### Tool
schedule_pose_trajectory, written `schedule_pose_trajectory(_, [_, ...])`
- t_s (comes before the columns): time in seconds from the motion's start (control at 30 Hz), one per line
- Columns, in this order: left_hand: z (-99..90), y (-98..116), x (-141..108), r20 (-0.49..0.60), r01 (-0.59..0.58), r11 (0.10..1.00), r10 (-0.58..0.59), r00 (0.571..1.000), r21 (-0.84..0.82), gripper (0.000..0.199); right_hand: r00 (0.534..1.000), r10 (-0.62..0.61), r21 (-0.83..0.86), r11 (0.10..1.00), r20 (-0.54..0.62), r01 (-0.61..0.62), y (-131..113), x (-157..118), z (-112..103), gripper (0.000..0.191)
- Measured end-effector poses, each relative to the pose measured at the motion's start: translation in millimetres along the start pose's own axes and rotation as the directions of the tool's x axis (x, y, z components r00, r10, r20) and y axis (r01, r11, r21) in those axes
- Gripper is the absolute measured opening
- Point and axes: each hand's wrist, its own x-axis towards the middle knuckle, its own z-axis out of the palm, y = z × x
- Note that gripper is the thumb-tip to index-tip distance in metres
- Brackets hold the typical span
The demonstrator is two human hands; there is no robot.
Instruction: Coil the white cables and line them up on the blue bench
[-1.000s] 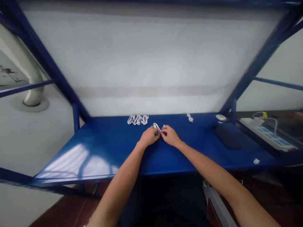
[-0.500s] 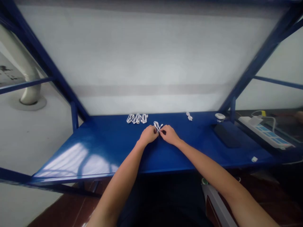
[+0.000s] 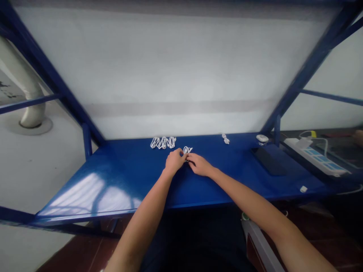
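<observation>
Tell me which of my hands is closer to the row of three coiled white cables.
Left. Your left hand is on the near side of the row of three coiled white cables, by its right end; your right hand is farther right.

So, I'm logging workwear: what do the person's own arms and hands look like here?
The left hand and right hand wear no gloves, and no watch or bracelet shows at either wrist. The forearms are without sleeves as far as they show. Dark cloth, probably clothing, lies between them.
</observation>
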Motion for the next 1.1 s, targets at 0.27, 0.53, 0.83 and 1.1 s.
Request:
schedule_pose_trajectory(0.27, [3.5, -5, 3, 0.023, -0.031, 0.999, 0.030, 0.999, 0.024, 0.023, 0.904, 0.348, -0.126, 0.914, -0.247, -0.386, 22, 4, 3, 0.027])
schedule_pose_trajectory(0.53, [0.5, -3, 5, 0.019, 0.026, 0.999, -0.027, 0.999, 0.034, 0.012, 0.923, 0.384, -0.290, 0.883, -0.008, -0.370, 27, 6, 8, 0.040])
schedule_pose_trajectory(0.83, [3.2, -16, 18, 0.101, 0.170, 0.915, -0.142, 0.985, -0.365, 0.006, 0.925, 0.376, 0.277, 0.895, -0.048, -0.349, 23, 14, 5, 0.045])
schedule_pose_trajectory(1.1, [3.0, -3, 12, 0.273, 0.299, 0.621, -0.139, 0.952, -0.725, 0.014, 0.815, 0.521, 0.123, 0.853, -0.255, -0.507, 23, 15, 3, 0.012])
